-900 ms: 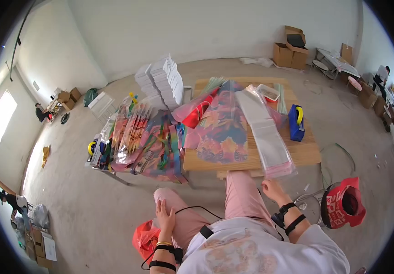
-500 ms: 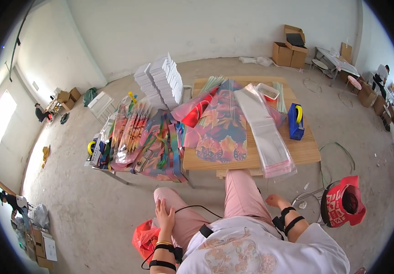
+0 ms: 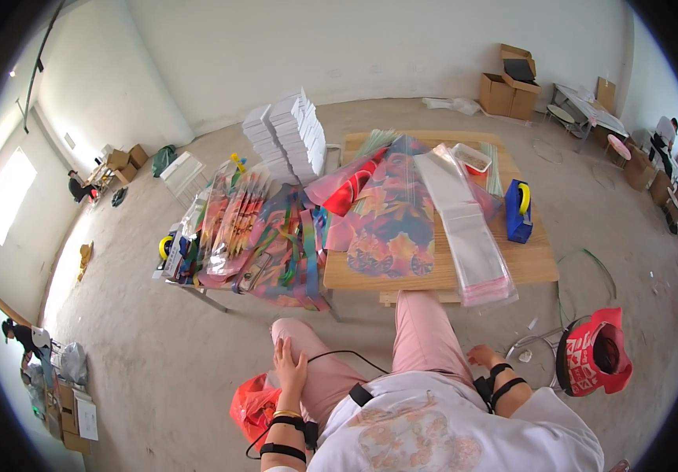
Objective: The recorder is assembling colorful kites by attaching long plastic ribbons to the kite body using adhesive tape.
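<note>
a: is the left hand (image 3: 289, 366) gripping anything?
b: no, it's released; it lies on the left leg of the pink trousers (image 3: 433, 338), fingers spread.
a: and the right hand (image 3: 482, 358)?
b: beside the right thigh, fingers loosely bent. too small to tell whether anything's in it.
a: where are the clear plastic sleeves (image 3: 471, 236)?
b: in a long stack on the wooden table (image 3: 539, 263), tilted, the pink-edged end jutting over the near edge. that end is in front of the right hand, apart from it.
a: what's around them?
b: a printed sheet (image 3: 392, 228) on their left, and a blue tape dispenser (image 3: 519, 224) with a yellow roll on their right. a red-and-white dish (image 3: 473, 160) sits near their far end.
a: anything close to the left hand?
b: a red plastic bag (image 3: 254, 409), low beside the left leg.
</note>
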A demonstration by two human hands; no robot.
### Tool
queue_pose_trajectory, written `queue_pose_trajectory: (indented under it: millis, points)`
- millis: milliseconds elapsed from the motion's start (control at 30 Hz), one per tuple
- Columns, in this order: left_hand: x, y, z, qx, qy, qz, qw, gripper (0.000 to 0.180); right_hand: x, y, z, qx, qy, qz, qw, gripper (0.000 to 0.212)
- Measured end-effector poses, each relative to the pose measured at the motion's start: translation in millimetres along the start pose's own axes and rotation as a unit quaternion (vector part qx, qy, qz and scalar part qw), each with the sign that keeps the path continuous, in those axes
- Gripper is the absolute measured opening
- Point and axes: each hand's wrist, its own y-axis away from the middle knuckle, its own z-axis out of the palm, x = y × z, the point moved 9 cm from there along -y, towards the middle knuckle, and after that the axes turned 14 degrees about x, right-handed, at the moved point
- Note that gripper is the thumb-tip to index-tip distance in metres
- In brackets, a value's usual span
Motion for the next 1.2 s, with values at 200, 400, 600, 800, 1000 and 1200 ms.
queue_pose_trajectory:
  millis: [200, 400, 600, 800, 1000, 1200]
  points:
    - [-3, 1, -1, 0.007, 0.002, 0.010, 1.000, 0.062, -9, 0, 2, 0.009, -0.045, -0.007, 0.999, 0.024]
    - [-2, 0, 0, 0.009, 0.003, 0.013, 1.000, 0.062, 0, 1, 1, 0.000, -0.027, 0.009, 1.000, 0.024]
    - [0, 0, -2, 0.008, 0.011, 0.014, 1.000, 0.062, -3, 2, 1, 0.006, -0.022, -0.010, 1.000, 0.026]
    - [1, 1, 3, -0.005, 0.026, 0.000, 1.000, 0.062, -8, 14, -3, 0.005, -0.046, -0.010, 0.999, 0.026]
    - [-11, -2, 2, -0.002, 0.009, 0.036, 0.999, 0.063, 10, -17, 3, 0.021, -0.038, 0.005, 0.999, 0.027]
    - [-12, -16, 11, -0.083, -0.070, 0.052, 0.993, 0.064, -42, 8, -53, 0.073, -0.532, 0.028, 0.843, 0.029]
